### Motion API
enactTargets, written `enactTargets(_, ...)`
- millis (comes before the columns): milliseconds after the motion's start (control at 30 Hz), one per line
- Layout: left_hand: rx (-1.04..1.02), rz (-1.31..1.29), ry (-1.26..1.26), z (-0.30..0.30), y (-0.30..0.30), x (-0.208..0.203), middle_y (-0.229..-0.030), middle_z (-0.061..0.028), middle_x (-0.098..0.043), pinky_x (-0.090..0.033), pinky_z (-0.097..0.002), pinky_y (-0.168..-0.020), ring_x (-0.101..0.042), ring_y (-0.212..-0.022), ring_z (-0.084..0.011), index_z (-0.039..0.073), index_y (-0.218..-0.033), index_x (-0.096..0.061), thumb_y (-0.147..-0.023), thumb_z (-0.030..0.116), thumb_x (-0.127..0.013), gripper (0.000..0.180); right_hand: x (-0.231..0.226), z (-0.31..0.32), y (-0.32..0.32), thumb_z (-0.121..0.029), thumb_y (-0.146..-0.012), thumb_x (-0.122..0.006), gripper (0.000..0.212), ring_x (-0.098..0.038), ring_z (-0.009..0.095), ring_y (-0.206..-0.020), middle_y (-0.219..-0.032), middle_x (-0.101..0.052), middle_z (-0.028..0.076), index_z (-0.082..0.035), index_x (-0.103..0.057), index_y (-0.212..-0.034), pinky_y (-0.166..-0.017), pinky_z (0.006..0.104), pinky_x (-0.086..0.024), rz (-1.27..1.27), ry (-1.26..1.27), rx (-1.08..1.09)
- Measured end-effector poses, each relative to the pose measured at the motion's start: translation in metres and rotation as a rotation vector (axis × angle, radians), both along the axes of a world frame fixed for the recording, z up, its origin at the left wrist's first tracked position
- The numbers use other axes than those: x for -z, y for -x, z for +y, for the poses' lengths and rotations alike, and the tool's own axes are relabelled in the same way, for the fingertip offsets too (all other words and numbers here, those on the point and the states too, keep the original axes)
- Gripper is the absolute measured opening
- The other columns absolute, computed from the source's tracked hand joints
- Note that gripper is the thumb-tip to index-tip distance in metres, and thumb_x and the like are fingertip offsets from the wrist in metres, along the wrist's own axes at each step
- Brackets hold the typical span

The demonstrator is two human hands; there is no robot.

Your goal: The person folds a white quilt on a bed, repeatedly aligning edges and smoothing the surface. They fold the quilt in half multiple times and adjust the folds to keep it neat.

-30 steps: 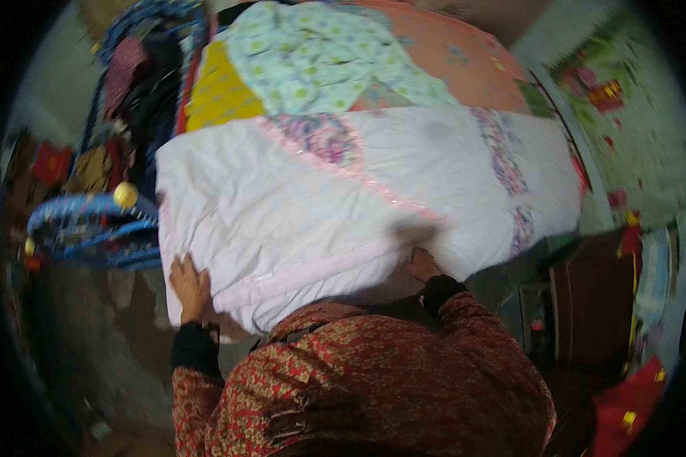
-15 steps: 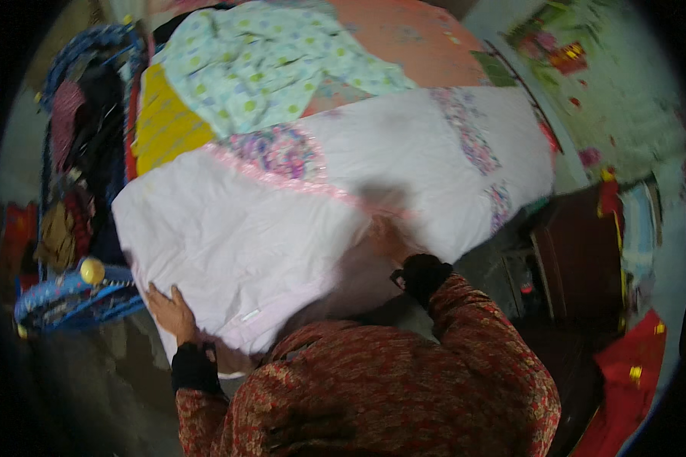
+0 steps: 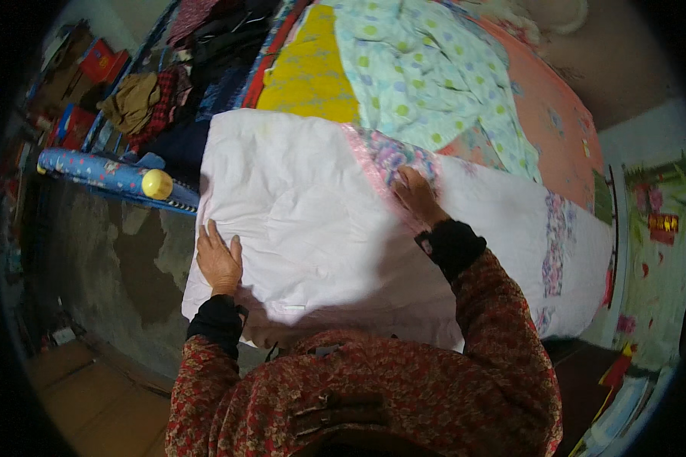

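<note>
Left hand [image 3: 220, 263] flat on the white quilt [image 3: 297, 198] at its 9 o'clock, gripping nothing. Right hand [image 3: 417, 196] curled at the floral patch [image 3: 389, 152], 1 o'clock-ish, can't tell if pinching.

Matt, softly creased cloth quilt [image 3: 297, 206]

A red jacket [image 3: 419, 385] is worn, printed all over with small beige flowers. The same print is carried along the jacket's sleeves [image 3: 499, 312]. Just beyond the jacket's sleeve ends, close-fitting black cuffs [image 3: 463, 248] are worn.
</note>
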State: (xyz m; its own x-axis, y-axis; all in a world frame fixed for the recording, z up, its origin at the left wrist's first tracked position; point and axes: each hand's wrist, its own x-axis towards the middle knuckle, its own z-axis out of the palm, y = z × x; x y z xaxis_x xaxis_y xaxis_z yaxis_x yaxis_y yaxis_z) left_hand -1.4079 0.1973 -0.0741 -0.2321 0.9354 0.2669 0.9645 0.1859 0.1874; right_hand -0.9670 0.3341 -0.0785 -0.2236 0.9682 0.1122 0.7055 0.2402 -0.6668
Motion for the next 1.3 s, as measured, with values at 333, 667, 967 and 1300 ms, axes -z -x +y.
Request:
enactTargets(333, -0.074, -0.031, 0.128, 0.001, 0.000, -0.003, -0.135, -0.0264, -0.037, -0.035, -0.0470, -0.096, -0.039, -0.120, -0.0404, 0.002, -0.136, -0.036, -0.081, 0.034, -0.060, 0.068, -0.022, 0.146, 0.195, -0.045, -0.074, -0.067, 0.065, -0.048, 0.038, -0.113, -0.122, -0.052, 0.022, -0.001, -0.053, -0.120, -0.094, 0.0428, -0.040, -0.148, 0.015, -0.279)
enactTargets(667, -0.026, 0.002, 0.066, 0.002, -0.004, -0.002, -0.136, -0.0273, -0.035, -0.035, -0.0472, -0.098, -0.038, -0.122, -0.0415, 0.000, -0.136, -0.035, -0.088, 0.035, -0.052, 0.061, -0.057, 0.149, 0.282, -0.015, -0.081, -0.055, 0.012, -0.061, 0.030, -0.085, -0.087, -0.064, 0.012, -0.010, -0.063, -0.088, -0.079, 0.0460, -0.038, -0.056, -0.423, -0.277)
enactTargets(967, -0.010, 0.061, 0.056, 0.002, -0.004, -0.002, -0.135, -0.0264, -0.038, -0.033, -0.0446, -0.101, -0.039, -0.122, -0.0408, 0.000, -0.136, -0.035, -0.091, 0.037, -0.049, 0.059, -0.057, 0.114, 0.234, -0.029, -0.076, -0.065, 0.045, -0.044, 0.030, -0.113, -0.118, -0.051, 0.013, -0.007, -0.055, -0.113, -0.092, 0.0461, -0.032, -0.135, -0.414, -0.144)
enactTargets(1300, -0.020, 0.054, 0.070, 0.001, -0.004, -0.001, -0.133, -0.0287, -0.039, -0.037, -0.0460, -0.098, -0.040, -0.120, -0.0426, -0.002, -0.134, -0.037, -0.090, 0.037, -0.049, 0.060, 0.042, -0.058, 0.061, -0.032, -0.066, -0.071, 0.065, -0.038, 0.038, -0.120, -0.127, -0.045, 0.021, -0.003, -0.052, -0.121, -0.099, 0.0506, -0.029, -0.285, -0.134, 0.197)
